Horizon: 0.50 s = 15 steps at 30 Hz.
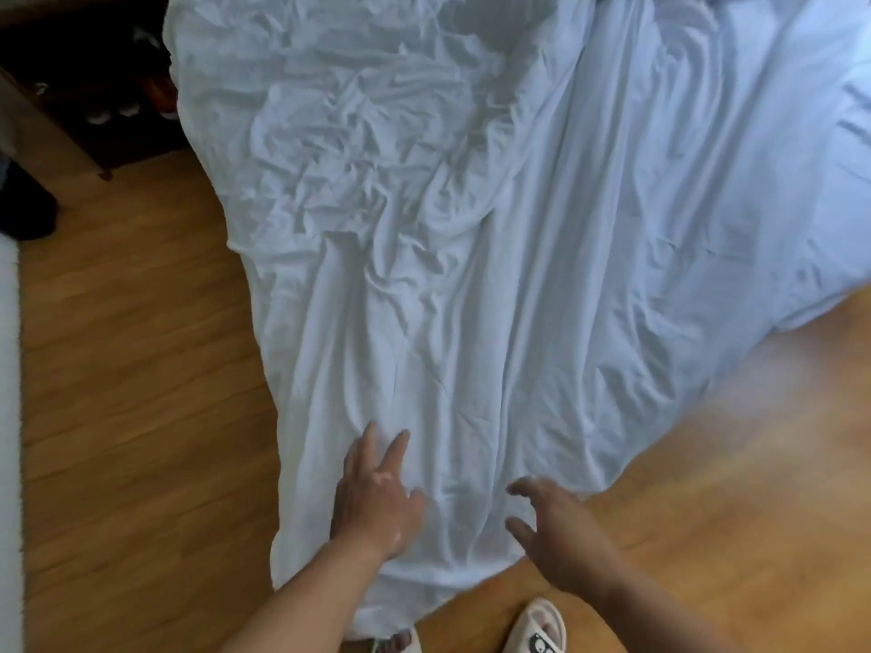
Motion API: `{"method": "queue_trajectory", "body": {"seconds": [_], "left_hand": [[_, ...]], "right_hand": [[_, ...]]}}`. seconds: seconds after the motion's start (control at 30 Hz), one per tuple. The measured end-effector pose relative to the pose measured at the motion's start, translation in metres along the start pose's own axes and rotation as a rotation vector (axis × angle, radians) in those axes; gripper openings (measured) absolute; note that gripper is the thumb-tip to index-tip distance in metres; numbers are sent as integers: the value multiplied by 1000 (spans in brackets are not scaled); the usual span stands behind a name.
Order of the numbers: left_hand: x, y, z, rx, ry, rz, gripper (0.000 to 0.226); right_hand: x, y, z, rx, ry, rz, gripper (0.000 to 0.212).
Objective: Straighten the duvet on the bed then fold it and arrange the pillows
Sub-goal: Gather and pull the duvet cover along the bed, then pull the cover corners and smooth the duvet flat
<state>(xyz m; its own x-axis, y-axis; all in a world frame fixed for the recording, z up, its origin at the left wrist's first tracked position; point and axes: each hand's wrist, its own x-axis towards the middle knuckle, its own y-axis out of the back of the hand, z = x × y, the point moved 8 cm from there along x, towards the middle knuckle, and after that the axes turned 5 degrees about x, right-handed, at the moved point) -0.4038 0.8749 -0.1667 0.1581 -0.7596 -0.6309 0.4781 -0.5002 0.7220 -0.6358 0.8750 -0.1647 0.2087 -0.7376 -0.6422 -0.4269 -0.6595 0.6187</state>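
A white, heavily wrinkled duvet (471, 228) covers the bed and spills off its corner down onto the wooden floor, ending near my feet. My left hand (372, 497) hovers over or rests on the hanging corner of the duvet with its fingers spread. My right hand (551, 525) is at the right edge of that same corner, fingers apart and curled, holding nothing. No pillows are in view. The frame is a little blurred.
Wooden floor (141, 393) lies on both sides of the hanging duvet. My feet in white slippers (537, 629) stand at the bottom edge, one partly under the cloth. Dark furniture with shoes (108, 110) underneath stands at the top left. A white edge (9, 417) runs down the left border.
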Motion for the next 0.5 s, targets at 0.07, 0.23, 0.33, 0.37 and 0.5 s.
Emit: {"method": "queue_trajectory", "body": {"seconds": [0.07, 0.23, 0.33, 0.37, 0.5], "left_hand": [[11, -11, 30, 77, -55, -164, 76], [25, -26, 56, 233, 63, -304, 81], [7, -20, 67, 291, 176, -353, 84], [4, -19, 66, 270, 235, -364, 79], [24, -66, 52, 272, 382, -403, 77]], "right_hand": [[14, 48, 19, 4, -38, 86, 54], [31, 131, 98, 82, -165, 122, 60], [8, 163, 155, 163, -225, 61, 59], [-6, 173, 177, 178, -244, 36, 58], [-87, 226, 257, 204, -312, -19, 55]]}}
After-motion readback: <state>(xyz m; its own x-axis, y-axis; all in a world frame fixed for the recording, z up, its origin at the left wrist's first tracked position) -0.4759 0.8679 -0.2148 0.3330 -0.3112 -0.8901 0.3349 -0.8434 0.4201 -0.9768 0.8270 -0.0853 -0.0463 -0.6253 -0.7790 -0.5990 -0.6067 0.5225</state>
